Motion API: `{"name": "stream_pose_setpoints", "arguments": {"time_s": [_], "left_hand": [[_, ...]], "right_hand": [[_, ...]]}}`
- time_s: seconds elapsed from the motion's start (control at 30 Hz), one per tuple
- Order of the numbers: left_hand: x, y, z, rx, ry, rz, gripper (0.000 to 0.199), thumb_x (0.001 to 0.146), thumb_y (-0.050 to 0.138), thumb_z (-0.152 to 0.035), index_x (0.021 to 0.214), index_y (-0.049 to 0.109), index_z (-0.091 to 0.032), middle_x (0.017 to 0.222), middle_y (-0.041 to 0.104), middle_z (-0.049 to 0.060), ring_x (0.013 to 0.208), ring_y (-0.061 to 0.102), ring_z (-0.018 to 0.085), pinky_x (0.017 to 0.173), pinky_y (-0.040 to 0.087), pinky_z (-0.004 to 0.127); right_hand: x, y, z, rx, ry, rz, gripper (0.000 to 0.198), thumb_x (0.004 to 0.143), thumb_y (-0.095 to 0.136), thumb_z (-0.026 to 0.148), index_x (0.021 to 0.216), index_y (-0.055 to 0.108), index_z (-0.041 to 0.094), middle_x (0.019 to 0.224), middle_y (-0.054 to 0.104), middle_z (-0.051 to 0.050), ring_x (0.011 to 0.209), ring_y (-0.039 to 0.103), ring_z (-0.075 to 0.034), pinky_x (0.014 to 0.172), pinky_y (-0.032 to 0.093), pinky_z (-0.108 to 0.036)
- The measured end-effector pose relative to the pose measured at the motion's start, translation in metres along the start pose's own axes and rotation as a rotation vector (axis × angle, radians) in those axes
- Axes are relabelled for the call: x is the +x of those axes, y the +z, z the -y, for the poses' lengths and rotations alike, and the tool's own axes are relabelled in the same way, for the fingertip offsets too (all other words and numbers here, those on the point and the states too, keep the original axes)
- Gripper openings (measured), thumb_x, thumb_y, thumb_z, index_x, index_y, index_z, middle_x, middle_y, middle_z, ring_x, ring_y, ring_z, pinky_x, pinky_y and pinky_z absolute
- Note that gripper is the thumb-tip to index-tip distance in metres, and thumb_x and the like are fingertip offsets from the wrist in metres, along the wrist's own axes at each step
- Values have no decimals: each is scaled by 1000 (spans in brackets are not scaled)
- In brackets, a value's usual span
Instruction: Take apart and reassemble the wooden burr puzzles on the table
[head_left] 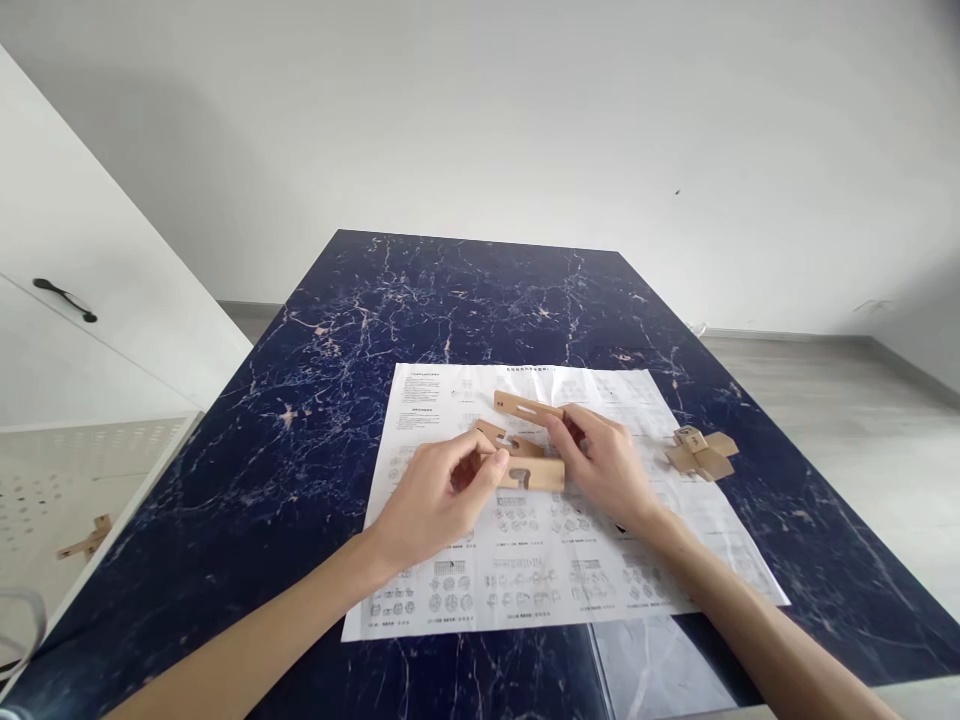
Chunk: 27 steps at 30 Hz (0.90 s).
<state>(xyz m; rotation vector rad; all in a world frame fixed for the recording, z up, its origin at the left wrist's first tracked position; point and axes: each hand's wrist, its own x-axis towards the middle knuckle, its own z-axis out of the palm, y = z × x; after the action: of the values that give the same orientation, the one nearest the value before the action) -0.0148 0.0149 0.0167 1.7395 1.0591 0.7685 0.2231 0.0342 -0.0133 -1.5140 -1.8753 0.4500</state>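
Over a printed instruction sheet [555, 590], my left hand [442, 490] pinches a flat wooden puzzle piece [547, 475] with a curved cut-out in it. My right hand [600, 455] grips one end of a slotted wooden puzzle piece [514, 403], which points to the left and bears a small dark mark. Between the two hands lies a notched wooden piece [525, 447], partly covered by my left hand and its piece. The fingers of both hands are closed on their pieces, and the two held pieces are apart.
An assembled wooden puzzle [701, 453] sits at the sheet's right edge. The dark blue marbled table [450, 300] has a wall behind it. A white cabinet [90, 250] stands at left, and below it another wooden piece [86, 540] rests on a perforated surface.
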Motion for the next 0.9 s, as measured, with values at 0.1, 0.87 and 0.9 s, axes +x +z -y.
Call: {"name": "stream_pose_setpoints", "arguments": {"time_s": [0.1, 0.87, 0.9], "left_hand": [[0, 3, 1, 123, 67, -42, 39, 110, 50, -41, 76, 56, -21, 77, 54, 0, 71, 50, 16, 65, 42, 32], [5, -5, 25, 773, 321, -231, 19, 109, 53, -33, 121, 54, -19, 142, 55, 18, 136, 50, 35, 111, 51, 56], [5, -5, 23, 751, 333, -195, 22, 109, 53, -34, 125, 53, -20, 146, 54, 17, 140, 48, 35, 113, 49, 56]], "right_hand": [[0, -1, 0, 25, 0, 21, 36, 110, 48, 45, 82, 54, 24, 70, 58, 1, 60, 51, -17, 60, 40, -31], [-2, -2, 0, 45, -170, 165, 24, 110, 51, 29, 115, 74, 23, 110, 71, -9, 82, 70, -21, 69, 56, -36], [-2, -2, 2, 63, -194, 183, 25, 110, 51, 29, 115, 75, 23, 110, 71, -9, 83, 70, -21, 70, 56, -36]]}}
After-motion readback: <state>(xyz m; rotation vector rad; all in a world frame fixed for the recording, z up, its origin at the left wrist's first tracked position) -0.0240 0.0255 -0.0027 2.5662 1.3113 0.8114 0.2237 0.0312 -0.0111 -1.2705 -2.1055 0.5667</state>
